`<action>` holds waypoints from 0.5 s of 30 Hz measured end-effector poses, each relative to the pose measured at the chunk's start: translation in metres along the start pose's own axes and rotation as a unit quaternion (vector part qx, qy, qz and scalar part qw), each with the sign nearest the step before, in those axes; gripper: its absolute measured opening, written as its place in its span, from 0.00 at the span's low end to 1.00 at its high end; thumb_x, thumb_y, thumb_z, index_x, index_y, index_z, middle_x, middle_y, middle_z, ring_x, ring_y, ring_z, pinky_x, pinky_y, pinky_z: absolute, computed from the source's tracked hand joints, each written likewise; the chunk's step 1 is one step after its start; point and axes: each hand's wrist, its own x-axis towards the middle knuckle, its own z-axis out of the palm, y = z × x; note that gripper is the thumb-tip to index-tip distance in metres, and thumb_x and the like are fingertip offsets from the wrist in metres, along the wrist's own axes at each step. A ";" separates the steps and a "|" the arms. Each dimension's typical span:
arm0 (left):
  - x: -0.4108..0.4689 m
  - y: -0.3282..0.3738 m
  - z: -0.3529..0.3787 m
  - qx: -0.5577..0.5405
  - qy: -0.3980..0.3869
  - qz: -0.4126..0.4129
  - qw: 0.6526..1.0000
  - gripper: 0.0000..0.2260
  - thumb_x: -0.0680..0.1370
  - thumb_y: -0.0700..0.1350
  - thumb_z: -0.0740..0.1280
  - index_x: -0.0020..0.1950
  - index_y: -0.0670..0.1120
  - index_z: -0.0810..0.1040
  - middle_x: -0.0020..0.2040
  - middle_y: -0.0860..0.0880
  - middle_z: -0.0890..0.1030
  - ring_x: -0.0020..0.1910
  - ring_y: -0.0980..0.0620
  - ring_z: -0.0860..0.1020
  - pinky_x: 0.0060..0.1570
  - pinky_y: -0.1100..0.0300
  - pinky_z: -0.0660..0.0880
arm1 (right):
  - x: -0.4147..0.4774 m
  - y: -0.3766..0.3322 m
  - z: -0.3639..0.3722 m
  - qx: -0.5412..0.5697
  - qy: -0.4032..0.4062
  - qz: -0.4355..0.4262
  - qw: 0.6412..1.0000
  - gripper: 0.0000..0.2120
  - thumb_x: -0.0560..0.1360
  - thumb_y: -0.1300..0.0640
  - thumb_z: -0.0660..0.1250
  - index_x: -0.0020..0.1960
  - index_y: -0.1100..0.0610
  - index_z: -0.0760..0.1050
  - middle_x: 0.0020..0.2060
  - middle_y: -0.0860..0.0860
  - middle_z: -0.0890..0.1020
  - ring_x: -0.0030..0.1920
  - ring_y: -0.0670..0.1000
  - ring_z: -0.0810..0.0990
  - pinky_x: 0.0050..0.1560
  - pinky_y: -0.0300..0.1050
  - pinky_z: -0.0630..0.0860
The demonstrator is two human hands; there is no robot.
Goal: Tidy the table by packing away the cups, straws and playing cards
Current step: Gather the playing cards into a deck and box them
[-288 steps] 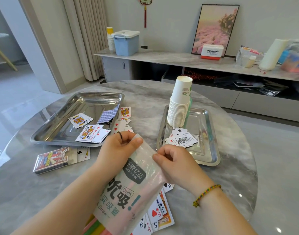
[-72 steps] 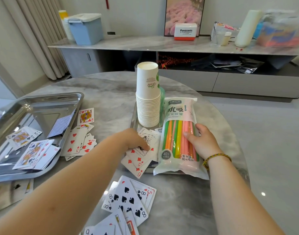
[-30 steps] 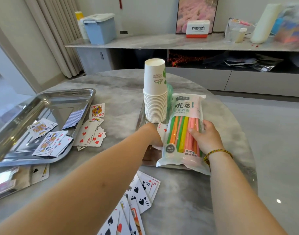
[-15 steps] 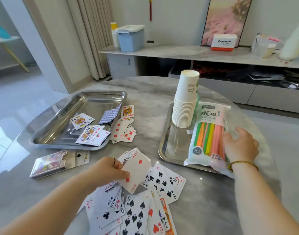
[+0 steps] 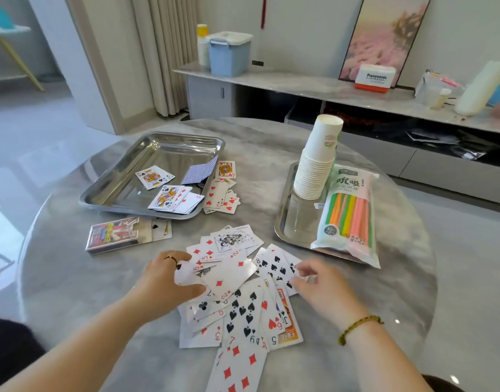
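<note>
The left hand (image 5: 169,278) grips a few cards at the left edge of the pile (image 5: 243,309), thumb on the near side and fingers on the far side (a ring shows on one finger). The right hand (image 5: 319,284) is at the pile's right edge, fingers curled onto the spade cards; I cannot tell whether it pinches one. The pile lies spread face up on the near middle of the table (image 5: 73,278), between the hands and running to the near edge.

The card box (image 5: 112,234) lies left of the pile, with one card at its open right end. Far left, the left tray (image 5: 158,151) holds a few cards (image 5: 169,198), one blue-backed and leaning on the right wall. More cards, the loose cards (image 5: 221,198), lie on the table just right of that tray.

The right tray (image 5: 282,222) holds the cups (image 5: 318,165), stacked upright at its far end. The straw pack (image 5: 347,210) lies along its right side, touching the cups, its near end overhanging the rim.
</note>
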 end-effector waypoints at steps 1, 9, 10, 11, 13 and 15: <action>-0.010 -0.006 -0.001 0.008 -0.002 -0.001 1.000 0.32 0.65 0.54 0.73 0.66 0.51 0.65 0.68 0.50 0.64 0.66 0.49 0.64 0.65 0.55 0.63 | -0.005 0.003 0.004 -0.023 -0.038 0.023 0.999 0.17 0.72 0.53 0.66 0.60 0.54 0.71 0.52 0.48 0.74 0.55 0.47 0.73 0.52 0.37 0.66; -0.082 -0.008 0.047 0.111 -0.108 0.097 0.983 0.53 0.58 0.67 0.70 0.71 0.60 0.39 0.74 0.56 0.36 0.73 0.53 0.37 0.70 0.55 0.36 | -0.019 0.000 0.016 -0.001 -0.051 0.092 0.994 0.26 0.70 0.56 0.68 0.66 0.56 0.64 0.61 0.53 0.70 0.59 0.51 0.72 0.58 0.41 0.69; -0.086 -0.004 0.054 0.126 -0.110 0.107 0.980 0.52 0.59 0.67 0.70 0.71 0.60 0.37 0.74 0.56 0.35 0.72 0.53 0.34 0.67 0.56 0.32 | -0.021 0.000 0.018 0.023 -0.049 0.097 0.994 0.26 0.70 0.58 0.68 0.65 0.57 0.64 0.57 0.52 0.71 0.55 0.52 0.74 0.58 0.43 0.72; -0.087 -0.001 0.059 0.139 -0.108 0.110 0.978 0.52 0.60 0.67 0.69 0.71 0.59 0.37 0.74 0.55 0.34 0.72 0.53 0.33 0.65 0.56 0.30 | -0.022 0.000 0.020 0.047 -0.050 0.101 0.993 0.25 0.71 0.59 0.68 0.65 0.58 0.64 0.53 0.51 0.70 0.51 0.52 0.75 0.56 0.46 0.74; -0.085 0.002 0.065 0.153 -0.092 0.104 0.978 0.52 0.61 0.67 0.68 0.72 0.57 0.37 0.74 0.53 0.34 0.72 0.52 0.32 0.64 0.56 0.28 | -0.025 0.002 0.025 0.091 -0.054 0.105 0.989 0.24 0.71 0.60 0.67 0.65 0.59 0.64 0.46 0.48 0.69 0.42 0.50 0.76 0.47 0.43 0.78; -0.078 0.003 0.064 0.158 -0.063 0.096 0.981 0.51 0.62 0.67 0.68 0.72 0.56 0.38 0.74 0.52 0.35 0.72 0.52 0.33 0.64 0.56 0.29 | -0.026 0.005 0.031 0.150 -0.065 0.104 0.981 0.22 0.71 0.62 0.66 0.63 0.59 0.65 0.41 0.47 0.70 0.34 0.47 0.75 0.36 0.36 0.76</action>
